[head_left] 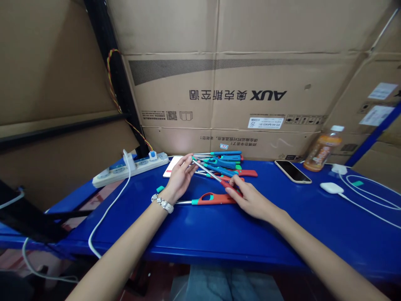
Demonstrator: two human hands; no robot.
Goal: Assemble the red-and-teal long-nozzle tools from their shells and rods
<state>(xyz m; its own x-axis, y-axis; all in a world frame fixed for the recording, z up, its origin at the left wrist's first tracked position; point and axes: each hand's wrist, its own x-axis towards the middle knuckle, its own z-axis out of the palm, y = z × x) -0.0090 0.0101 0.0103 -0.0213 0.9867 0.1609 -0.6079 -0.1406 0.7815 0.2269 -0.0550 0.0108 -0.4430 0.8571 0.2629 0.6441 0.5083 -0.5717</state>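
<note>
A long-nosed lighter (211, 172) with a metal tube and a red handle slants between my two hands above the blue table. My right hand (250, 196) is wrapped round its red handle. At the far end of the tube, the fingers of my left hand (180, 177) pinch the tip, where a bit of green shows. Just below lies an orange lighter (216, 199) with a green collar, its tube pointing left. Behind my hands is a pile of blue lighters (225, 159), mixed with orange and red ones. A small green piece (160, 189) rests beside my left wrist.
A white power strip (134, 167) with cables stands at the left. To the right are a phone (293, 171), a white charger case (331, 188) on a cable and an orange drink bottle (322, 150). A cardboard wall (238, 75) rises behind the blue table (200, 238).
</note>
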